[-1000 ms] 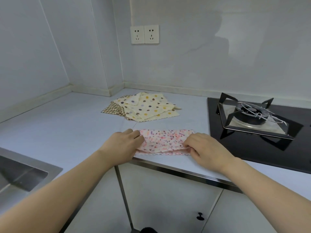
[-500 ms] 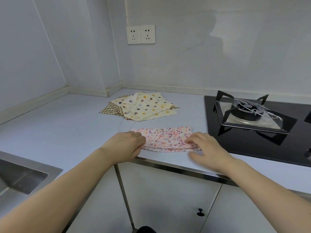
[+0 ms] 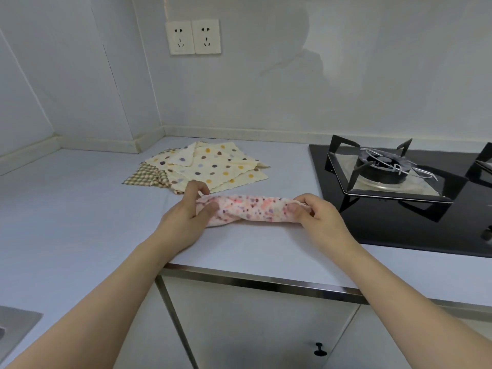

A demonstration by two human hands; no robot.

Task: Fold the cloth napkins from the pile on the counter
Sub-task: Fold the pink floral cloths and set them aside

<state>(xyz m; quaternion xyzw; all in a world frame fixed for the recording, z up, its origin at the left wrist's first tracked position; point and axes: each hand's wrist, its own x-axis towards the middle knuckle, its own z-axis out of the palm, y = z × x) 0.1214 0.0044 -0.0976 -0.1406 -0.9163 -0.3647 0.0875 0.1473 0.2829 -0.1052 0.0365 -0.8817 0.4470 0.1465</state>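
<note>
A pink speckled napkin is bunched into a narrow strip, held just above the pale counter. My left hand pinches its left end between thumb and fingers. My right hand grips its right end. Behind the strip lies the pile of napkins: cream ones with coloured dots on top, a brown checked one sticking out at the left.
A black gas hob with a metal burner stand sits close to my right hand. A sink corner shows at the lower left. Two wall sockets hang above the pile. Cabinet doors lie below the counter's metal edge.
The pink napkin lay flat near the counter's front edge with both hands pressing it. Now both hands have lifted it by its ends, further from the edge, bunched into a thin strip.
</note>
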